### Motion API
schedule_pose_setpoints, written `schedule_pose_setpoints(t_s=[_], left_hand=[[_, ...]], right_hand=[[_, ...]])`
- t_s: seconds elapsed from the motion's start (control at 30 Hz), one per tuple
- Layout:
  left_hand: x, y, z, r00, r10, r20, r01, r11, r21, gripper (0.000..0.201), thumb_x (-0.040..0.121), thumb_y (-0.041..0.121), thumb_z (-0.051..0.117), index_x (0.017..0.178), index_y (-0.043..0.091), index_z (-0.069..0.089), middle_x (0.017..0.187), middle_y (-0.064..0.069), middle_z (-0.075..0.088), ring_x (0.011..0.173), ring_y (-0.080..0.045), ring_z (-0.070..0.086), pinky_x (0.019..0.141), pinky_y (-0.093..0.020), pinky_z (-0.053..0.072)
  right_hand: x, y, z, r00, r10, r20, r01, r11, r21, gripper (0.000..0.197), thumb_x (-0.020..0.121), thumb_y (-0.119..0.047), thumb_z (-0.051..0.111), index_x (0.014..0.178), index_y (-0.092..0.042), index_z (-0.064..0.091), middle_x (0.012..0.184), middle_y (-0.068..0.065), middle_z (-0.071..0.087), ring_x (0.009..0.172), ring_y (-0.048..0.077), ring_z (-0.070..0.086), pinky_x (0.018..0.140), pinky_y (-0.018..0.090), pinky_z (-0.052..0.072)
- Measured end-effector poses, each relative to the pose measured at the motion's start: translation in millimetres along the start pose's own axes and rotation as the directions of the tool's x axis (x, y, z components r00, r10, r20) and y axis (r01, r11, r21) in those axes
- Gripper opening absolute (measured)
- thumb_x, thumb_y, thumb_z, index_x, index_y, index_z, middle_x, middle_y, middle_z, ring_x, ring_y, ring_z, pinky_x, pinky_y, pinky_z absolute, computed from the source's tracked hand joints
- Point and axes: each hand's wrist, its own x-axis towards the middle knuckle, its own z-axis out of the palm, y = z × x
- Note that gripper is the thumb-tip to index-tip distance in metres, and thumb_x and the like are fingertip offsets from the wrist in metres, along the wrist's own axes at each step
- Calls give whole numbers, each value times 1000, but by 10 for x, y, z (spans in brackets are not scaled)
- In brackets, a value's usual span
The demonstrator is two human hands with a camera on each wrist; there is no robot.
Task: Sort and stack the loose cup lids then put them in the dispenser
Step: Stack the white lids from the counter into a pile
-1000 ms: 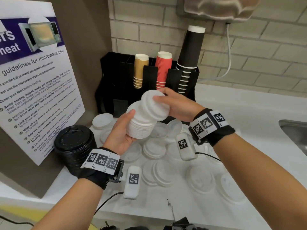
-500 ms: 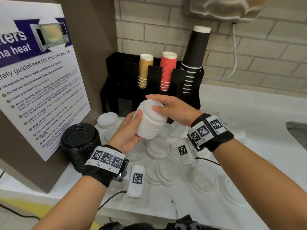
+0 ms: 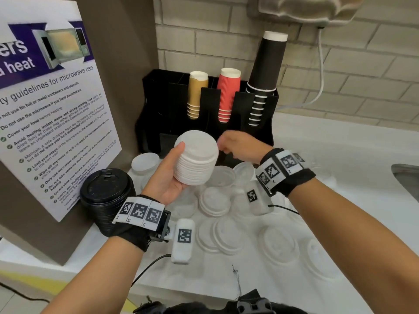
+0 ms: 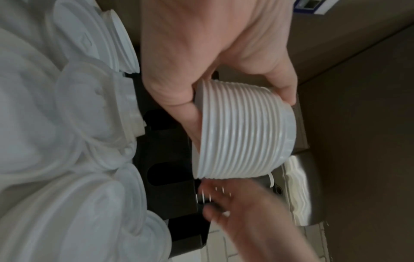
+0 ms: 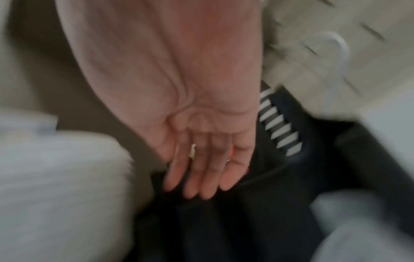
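Note:
My left hand [image 3: 169, 175] grips a tall stack of white lids [image 3: 196, 158], thumb on its top edge, held above the counter in front of the black dispenser [image 3: 158, 123]. In the left wrist view the stack of white lids [image 4: 244, 131] shows its ribbed side between the thumb and fingers of my left hand [image 4: 224, 85]. My right hand [image 3: 238, 145] hovers just right of the stack, fingers straight and empty. The right wrist view is blurred; there my right hand [image 5: 199, 159] lies flat and open over the dispenser.
Several loose white and clear lids [image 3: 215, 201] lie scattered on the white counter [image 3: 340, 155]. A stack of black lids [image 3: 105, 189] stands at the left by the microwave poster [image 3: 52, 114]. Tan, red and black cup stacks fill the dispenser. A sink [image 3: 408, 180] is at far right.
My right hand has pressed a lid onto the stack and then let go, drawing off to the right. The left hand holds the stack a little more upright.

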Motion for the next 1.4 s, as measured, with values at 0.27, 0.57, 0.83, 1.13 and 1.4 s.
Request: schedule_pose_setpoints(t_s=[0.27,0.57,0.83,1.13,1.4], left_hand=[[56,95,-97,999,29,-26,-31,998,-54,62,79,44,65,134,19,53,123,-5,68,110,-22,67,76,-37,59],[95,99,-174,996,57,-64,-58,998,-23,60,75,46,67,129,22,57,124,-4,68,111,-21,66,80,-38,59],[74,-59,-25,997,34,-68,-30,998,58,64,74,45,66,132,19,56,125,-6,67,113,-22,65,84,-41,57],[23,-227,167,999,-8,52,3,995,97,63,79,46,62,135,18,54,129,-7,64,118,-24,62,91,-45,53],[-15,-267,302,994,-3,105,-11,991,133,66,82,46,61,139,15,49,134,-12,60,122,-28,59,100,-50,49]], right_hand=[[177,437,360,922,142,360,232,541,-808,45,84,-39,67,125,-24,58,126,3,52,119,24,46,93,34,42],[231,500,67,998,-61,28,66,960,-272,12,96,-20,49,94,-11,56,85,1,53,84,17,51,69,18,41],[-92,219,-287,974,128,-185,93,516,851,29,101,-17,38,121,-5,57,110,12,64,97,24,63,66,34,55],[-320,172,-99,997,65,-49,8,516,857,27,102,-23,39,115,-18,62,98,1,62,79,11,54,65,23,46],[-486,207,60,998,-63,3,44,728,684,34,98,-27,48,130,-38,47,128,-9,54,120,13,51,99,34,45]])
